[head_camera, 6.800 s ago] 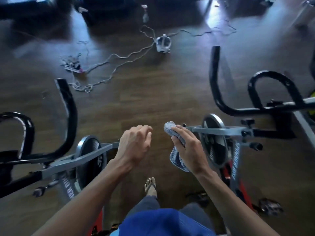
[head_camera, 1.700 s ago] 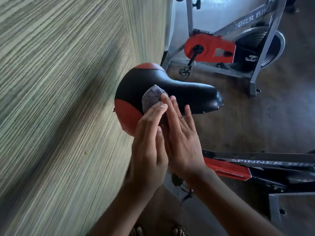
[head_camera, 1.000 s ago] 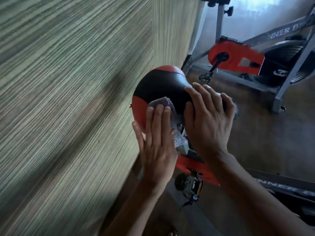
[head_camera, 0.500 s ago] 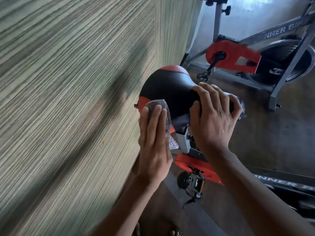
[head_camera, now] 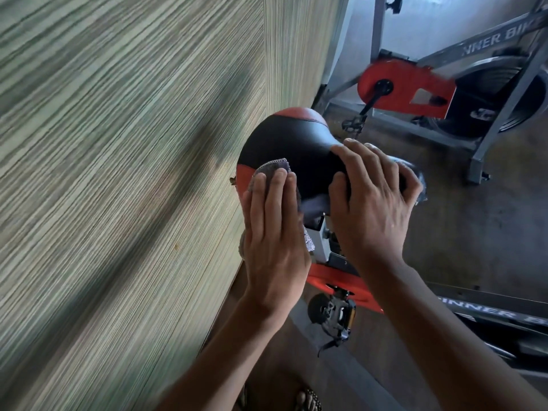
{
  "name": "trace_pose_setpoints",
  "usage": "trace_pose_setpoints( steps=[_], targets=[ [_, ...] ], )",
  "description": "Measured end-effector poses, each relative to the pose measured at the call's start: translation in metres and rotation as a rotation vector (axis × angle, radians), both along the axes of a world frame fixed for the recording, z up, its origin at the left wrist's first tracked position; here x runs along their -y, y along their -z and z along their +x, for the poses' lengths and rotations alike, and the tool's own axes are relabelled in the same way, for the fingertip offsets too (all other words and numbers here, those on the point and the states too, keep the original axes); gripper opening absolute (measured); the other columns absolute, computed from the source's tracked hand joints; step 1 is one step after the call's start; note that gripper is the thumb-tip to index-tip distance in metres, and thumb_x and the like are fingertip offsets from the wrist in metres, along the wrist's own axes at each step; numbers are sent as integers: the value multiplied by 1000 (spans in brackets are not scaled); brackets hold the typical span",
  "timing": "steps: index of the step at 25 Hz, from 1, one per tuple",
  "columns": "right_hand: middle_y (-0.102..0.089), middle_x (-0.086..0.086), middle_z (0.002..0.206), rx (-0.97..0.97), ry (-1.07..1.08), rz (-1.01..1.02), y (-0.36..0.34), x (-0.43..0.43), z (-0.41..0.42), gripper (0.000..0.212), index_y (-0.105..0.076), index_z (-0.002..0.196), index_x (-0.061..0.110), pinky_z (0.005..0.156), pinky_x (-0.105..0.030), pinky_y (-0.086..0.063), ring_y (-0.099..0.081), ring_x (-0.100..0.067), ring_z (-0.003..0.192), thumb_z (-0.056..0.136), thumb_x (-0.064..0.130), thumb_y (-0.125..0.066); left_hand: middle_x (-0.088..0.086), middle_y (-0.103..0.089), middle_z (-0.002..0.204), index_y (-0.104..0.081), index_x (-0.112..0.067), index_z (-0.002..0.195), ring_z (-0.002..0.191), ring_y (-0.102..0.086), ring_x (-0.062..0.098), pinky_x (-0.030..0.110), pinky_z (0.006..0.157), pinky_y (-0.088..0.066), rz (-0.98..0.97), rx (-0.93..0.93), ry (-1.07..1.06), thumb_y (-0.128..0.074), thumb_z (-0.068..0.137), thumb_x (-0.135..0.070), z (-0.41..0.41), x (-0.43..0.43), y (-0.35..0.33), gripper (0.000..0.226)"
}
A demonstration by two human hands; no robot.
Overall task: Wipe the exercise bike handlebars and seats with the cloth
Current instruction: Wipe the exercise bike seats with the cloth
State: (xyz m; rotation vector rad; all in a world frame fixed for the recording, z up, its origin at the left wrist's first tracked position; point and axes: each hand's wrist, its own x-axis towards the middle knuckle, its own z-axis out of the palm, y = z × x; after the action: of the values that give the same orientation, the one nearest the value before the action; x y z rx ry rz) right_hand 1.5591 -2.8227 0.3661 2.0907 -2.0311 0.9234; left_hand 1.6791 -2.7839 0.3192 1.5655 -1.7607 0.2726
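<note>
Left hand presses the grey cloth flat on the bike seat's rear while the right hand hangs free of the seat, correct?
No. The head view shows the right hand gripping the seat's narrow nose, not hanging free. The left hand does press the grey cloth flat on its rear.

Two hands [head_camera: 274, 232] [head_camera: 370, 203], one cloth [head_camera: 274, 167], one seat [head_camera: 292, 137], two bikes [head_camera: 486, 44] [head_camera: 489, 314], two pedals [head_camera: 336, 317] [head_camera: 352, 124].

A striped wall panel [head_camera: 133, 143] fills the left, while across the dark floor [head_camera: 474, 247] stands a grey frame [head_camera: 489, 143] with red crank cover [head_camera: 406, 87] and black flywheel [head_camera: 486, 108], 1 pedal [head_camera: 335, 314] nearer.
</note>
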Motion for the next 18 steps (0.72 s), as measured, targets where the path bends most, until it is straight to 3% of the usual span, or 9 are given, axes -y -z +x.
trace_pose_setpoints(
  steps=[4,7,9,11,12,14,16,18],
  targets=[
    [-56,8,145,164,-140,146,-20,-2,-21,38,-64,131,25,110,-19,-12,-40,-7,141,96,19,-50,19,-35,158,-36,4,150,150,-26,35,46,124,-19,170,47,3,-52,92,1,-4,11,-23,61],
    [-54,6,147,246,-190,250,-29,-6,-24,41,-65,130,22,110,-13,-7,-34,-5,142,93,17,-48,19,-34,159,-35,4,151,149,-29,35,47,122,-26,266,90,22,-45,94,-5,-11,25,-40,58],
    [-57,8,144,341,-160,319,-38,-3,-22,42,-66,128,23,109,-15,-12,-36,-5,140,92,20,-46,21,-38,156,-38,5,148,147,-31,36,50,120,-30,374,34,64,-32,96,-15,-15,46,-54,57],
    [-59,8,140,464,-104,378,-49,1,-16,43,-68,125,24,113,-25,-19,-42,-8,138,91,23,-43,21,-37,156,-38,5,149,149,-28,36,51,121,-26,483,-82,131,-23,98,-24,-17,61,-66,60],
    [-60,7,139,526,-73,395,-55,2,-12,43,-68,125,24,117,-33,-23,-44,-8,135,91,23,-42,19,-34,159,-35,3,151,151,-23,32,49,124,-20,551,-177,180,-21,100,-26,-17,66,-72,60],
    [-60,4,139,651,-25,418,-70,0,4,41,-66,127,20,118,-46,-29,-44,-3,131,94,23,-42,11,-32,161,-34,-6,153,152,-19,18,38,126,-14,704,-539,287,-25,106,-21,-10,71,-90,50],
    [-55,2,146,779,-13,461,-82,-2,31,40,-59,136,17,119,-45,-31,-43,-5,135,101,25,-42,4,-45,153,-44,-12,148,143,-37,8,28,121,-26,754,-940,326,-34,106,-18,7,73,-105,43],
    [-40,4,158,802,11,520,-87,5,63,47,-47,148,21,125,-39,-18,-30,-6,147,104,33,-36,3,-58,139,-56,-17,136,132,-52,11,33,115,-39,747,-1280,279,-38,103,-20,28,79,-110,37]
  ],
)
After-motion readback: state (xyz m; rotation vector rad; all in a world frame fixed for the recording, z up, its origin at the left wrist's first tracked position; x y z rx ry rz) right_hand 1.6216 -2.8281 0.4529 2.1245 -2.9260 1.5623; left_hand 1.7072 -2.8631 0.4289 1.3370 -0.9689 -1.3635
